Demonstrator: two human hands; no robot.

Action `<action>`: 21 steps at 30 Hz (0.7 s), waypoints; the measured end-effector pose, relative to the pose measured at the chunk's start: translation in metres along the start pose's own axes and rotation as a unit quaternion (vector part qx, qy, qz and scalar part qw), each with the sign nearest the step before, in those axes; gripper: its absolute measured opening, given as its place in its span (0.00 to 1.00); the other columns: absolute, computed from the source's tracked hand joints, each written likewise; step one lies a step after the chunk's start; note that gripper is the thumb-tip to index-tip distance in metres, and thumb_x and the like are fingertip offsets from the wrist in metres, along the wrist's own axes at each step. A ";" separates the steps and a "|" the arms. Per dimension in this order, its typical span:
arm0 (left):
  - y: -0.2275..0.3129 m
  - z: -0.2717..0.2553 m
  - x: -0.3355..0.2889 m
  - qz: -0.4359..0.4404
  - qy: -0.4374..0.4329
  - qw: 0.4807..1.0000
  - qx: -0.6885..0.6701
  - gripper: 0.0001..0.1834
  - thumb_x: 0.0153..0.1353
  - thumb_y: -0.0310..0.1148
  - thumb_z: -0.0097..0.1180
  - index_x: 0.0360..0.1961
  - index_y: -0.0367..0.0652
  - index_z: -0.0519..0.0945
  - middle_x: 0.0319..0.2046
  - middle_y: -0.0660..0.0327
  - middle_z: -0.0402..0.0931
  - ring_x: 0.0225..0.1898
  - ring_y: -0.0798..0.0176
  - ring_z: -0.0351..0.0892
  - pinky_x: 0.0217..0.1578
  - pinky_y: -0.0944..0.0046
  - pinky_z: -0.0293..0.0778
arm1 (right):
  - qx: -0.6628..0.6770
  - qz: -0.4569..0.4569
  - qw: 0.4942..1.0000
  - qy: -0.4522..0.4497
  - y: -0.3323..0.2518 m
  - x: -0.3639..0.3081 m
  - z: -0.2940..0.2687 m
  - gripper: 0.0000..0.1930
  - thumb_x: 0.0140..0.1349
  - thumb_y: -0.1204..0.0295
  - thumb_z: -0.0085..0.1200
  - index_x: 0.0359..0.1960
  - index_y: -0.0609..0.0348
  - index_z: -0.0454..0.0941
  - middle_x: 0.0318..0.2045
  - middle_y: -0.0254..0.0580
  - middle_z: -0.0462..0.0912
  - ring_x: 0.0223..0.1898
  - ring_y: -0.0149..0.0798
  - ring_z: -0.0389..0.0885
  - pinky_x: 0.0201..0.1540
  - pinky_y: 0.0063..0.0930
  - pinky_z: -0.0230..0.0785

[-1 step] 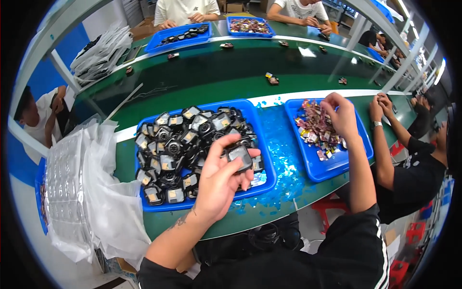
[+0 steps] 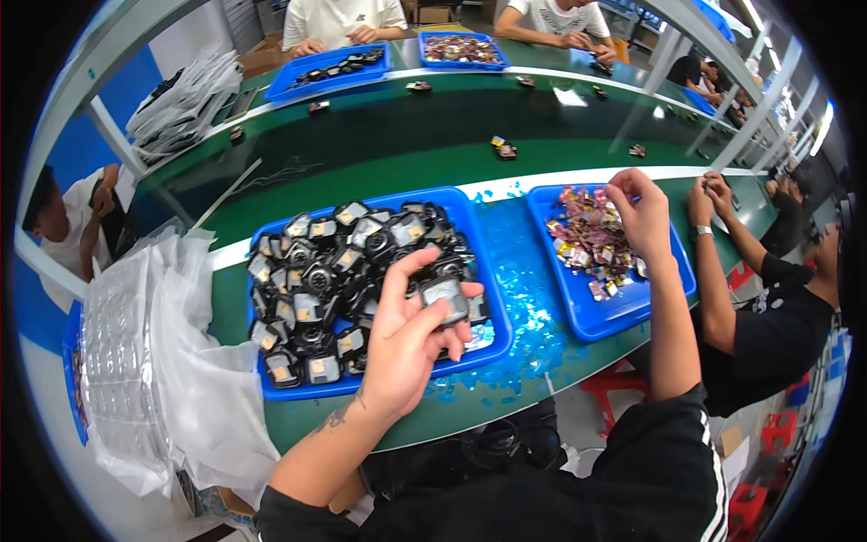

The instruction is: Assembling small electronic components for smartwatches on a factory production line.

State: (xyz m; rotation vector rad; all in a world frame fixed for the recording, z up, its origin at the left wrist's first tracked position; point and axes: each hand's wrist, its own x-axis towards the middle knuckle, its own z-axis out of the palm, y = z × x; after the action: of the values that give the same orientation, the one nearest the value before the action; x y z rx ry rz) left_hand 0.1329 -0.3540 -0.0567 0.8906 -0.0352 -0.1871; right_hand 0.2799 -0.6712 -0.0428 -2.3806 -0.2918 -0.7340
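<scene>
My left hand (image 2: pixel 404 348) is closed around a small grey-and-black watch-like casing (image 2: pixel 445 302), thumb across its near side and fingers beneath. It is held above the right part of a blue tray (image 2: pixel 498 316) heaped with similar black casings (image 2: pixel 318 278), some showing round dark parts and pale squares. My right hand (image 2: pixel 645 212) hovers over a second blue tray (image 2: pixel 621 322) to the right. Its thumb and fingertips are pinched together beside a pile of small pink, yellow and silver parts (image 2: pixel 587 230). Whatever lies between those fingertips is too small to make out.
Blue film scraps (image 2: pixel 515 298) litter the green bench between the trays. White plastic sheets with pockets (image 2: pixel 126 352) stand at left. Small assemblies lie on the green belt (image 2: pixel 379 135) beyond. A co-worker's hands (image 2: pixel 709 194) are close on the right; other people sit across the belt.
The view has shifted slightly. The casing in my left hand has tilted a little, its upper face now brighter. My right hand stays at the parts pile.
</scene>
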 end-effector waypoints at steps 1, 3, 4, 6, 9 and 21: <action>-0.002 0.000 -0.002 0.002 0.012 1.000 0.024 0.24 0.68 0.23 0.42 0.64 0.46 0.57 0.49 0.45 0.75 0.33 0.65 0.78 0.27 0.70 0.75 | 0.017 0.034 0.999 0.019 -0.009 -0.001 -0.005 0.06 0.59 0.76 0.61 0.29 0.63 0.75 0.19 0.31 0.74 0.23 0.22 0.69 0.27 0.20 0.63; -0.002 0.003 -0.005 0.006 0.015 0.999 0.044 0.25 0.68 0.23 0.44 0.65 0.47 0.56 0.49 0.46 0.75 0.33 0.66 0.79 0.27 0.70 0.75 | 0.083 0.022 0.996 0.003 -0.003 0.001 -0.013 0.08 0.60 0.75 0.60 0.28 0.63 0.73 0.20 0.29 0.74 0.23 0.21 0.68 0.27 0.18 0.62; -0.004 0.005 -0.006 0.037 0.021 0.997 0.072 0.22 0.68 0.24 0.46 0.62 0.45 0.61 0.49 0.50 0.75 0.32 0.69 0.77 0.26 0.72 0.74 | 0.129 0.028 0.991 -0.013 -0.003 0.001 -0.015 0.08 0.60 0.75 0.60 0.27 0.63 0.73 0.21 0.27 0.74 0.24 0.20 0.68 0.27 0.17 0.62; -0.004 0.000 -0.003 0.049 0.003 0.989 0.141 0.18 0.68 0.25 0.47 0.59 0.43 0.66 0.48 0.52 0.75 0.32 0.70 0.77 0.26 0.73 0.74 | 0.148 0.056 0.987 -0.036 -0.008 -0.008 -0.021 0.08 0.60 0.75 0.60 0.28 0.63 0.73 0.22 0.27 0.74 0.25 0.19 0.68 0.27 0.16 0.61; -0.008 0.000 -0.002 0.101 0.002 0.951 0.293 0.10 0.66 0.26 0.52 0.46 0.38 0.81 0.48 0.58 0.73 0.33 0.75 0.74 0.26 0.77 0.71 | 0.247 0.070 0.960 -0.108 -0.036 -0.032 -0.022 0.06 0.62 0.75 0.58 0.32 0.62 0.72 0.26 0.28 0.75 0.27 0.17 0.69 0.29 0.12 0.60; -0.018 0.005 -0.003 0.124 -0.069 0.920 0.366 0.07 0.56 0.23 0.64 0.37 0.35 0.84 0.37 0.64 0.73 0.28 0.79 0.66 0.28 0.78 0.64 | 0.425 0.067 0.867 -0.253 -0.138 -0.095 0.024 0.04 0.59 0.80 0.58 0.32 0.64 0.75 0.30 0.36 0.78 0.31 0.25 0.75 0.34 0.22 0.70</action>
State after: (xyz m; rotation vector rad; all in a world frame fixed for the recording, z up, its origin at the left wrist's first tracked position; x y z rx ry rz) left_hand 0.1268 -0.3687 -0.0678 1.6075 -0.3682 0.0096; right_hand 0.1613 -0.5507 -0.0437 -1.6563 -0.5281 0.1258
